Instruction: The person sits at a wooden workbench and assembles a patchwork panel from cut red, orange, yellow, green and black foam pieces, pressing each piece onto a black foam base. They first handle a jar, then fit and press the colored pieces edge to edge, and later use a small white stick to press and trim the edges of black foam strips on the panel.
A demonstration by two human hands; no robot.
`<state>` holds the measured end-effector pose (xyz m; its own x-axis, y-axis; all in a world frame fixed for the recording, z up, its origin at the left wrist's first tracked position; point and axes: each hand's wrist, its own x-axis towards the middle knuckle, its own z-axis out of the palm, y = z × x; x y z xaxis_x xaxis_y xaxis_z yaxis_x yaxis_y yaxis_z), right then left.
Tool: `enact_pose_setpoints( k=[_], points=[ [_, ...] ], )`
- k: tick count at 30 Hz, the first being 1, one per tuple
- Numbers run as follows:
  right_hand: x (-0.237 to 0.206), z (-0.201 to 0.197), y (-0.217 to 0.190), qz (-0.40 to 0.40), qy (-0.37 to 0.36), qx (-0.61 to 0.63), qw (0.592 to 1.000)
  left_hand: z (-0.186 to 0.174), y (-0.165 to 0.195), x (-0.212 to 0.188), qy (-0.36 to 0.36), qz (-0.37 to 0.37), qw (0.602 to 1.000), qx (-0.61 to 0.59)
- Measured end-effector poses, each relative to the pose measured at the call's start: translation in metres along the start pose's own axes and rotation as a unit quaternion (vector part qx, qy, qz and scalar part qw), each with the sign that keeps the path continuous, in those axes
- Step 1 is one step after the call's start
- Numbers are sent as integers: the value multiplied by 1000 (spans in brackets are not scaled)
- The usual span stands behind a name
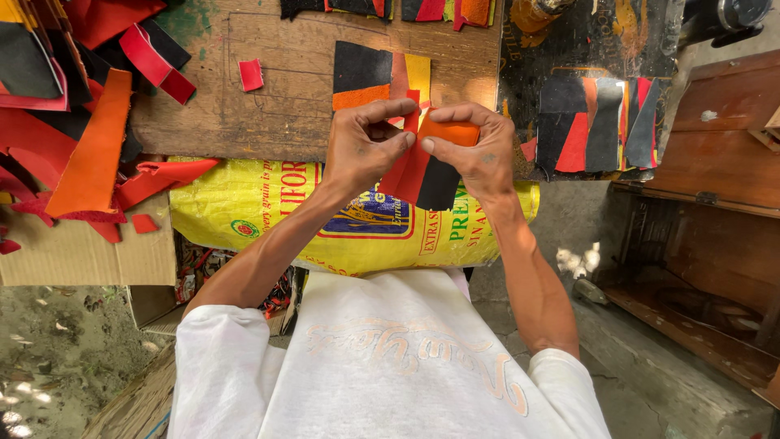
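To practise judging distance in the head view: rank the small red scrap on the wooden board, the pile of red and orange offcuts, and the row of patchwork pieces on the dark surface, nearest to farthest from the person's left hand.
1. Small red scrap, up and left of the left hand.
2. Row of patchwork pieces, across to the right, beyond the right hand.
3. Pile of red and orange offcuts, far left edge.

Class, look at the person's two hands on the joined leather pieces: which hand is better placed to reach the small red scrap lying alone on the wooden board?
Probably the left hand: the small red scrap lies on its side, while the right hand would have to cross over.
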<state>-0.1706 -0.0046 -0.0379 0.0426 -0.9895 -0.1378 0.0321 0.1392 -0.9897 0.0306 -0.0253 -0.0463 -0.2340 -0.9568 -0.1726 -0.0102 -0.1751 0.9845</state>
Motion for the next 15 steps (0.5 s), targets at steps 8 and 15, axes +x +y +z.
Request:
enact_pose_setpoints(
  k=[8, 15],
  points=[
    [3, -6, 5, 45, -11, 157, 987, 1, 3, -2, -13, 3, 998, -61],
    [3, -6, 6, 45, -23, 153, 987, -1, 6, -3, -23, 8, 1000, -15]
  ],
)
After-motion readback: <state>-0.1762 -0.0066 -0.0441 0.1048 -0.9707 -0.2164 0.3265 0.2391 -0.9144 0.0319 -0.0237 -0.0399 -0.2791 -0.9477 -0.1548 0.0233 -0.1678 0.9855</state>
